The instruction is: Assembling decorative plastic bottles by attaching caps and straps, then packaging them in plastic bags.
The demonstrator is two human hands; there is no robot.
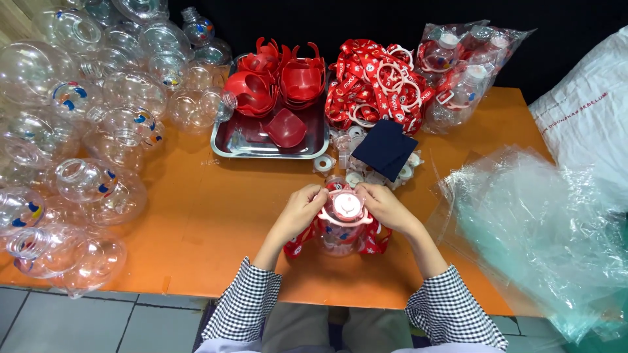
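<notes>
Two hands on one item, lower centre of frame. Left hand and right hand both grip the top of a clear round bottle standing upright on the orange tabletop; fingertips pinch the white ring and cap at its neck. Red strap hangs around the bottle, spilling onto the tabletop both sides. Checked sleeves at bottom edge.

Just beyond the hands: scatter of small white caps and rings, with a dark blue square piece lying on top of them, tilted.

Centre, farther back: metal tray holding red plastic cup-shaped holders, most stacked at its far side, one loose nearer the front.

Right of the tray: heap of red straps with white rings. Next to it, upper right, a clear bag of assembled bottles with straps.

Left side of frame, top to bottom: big pile of empty clear round bottles, some with coloured print, lying on their sides, touching each other, running off the tabletop's left edge.

Right side: crumpled clear plastic bags overhanging the tabletop edge; white sack at upper right behind them.

Grey tiled floor visible lower left under the tabletop edge.
</notes>
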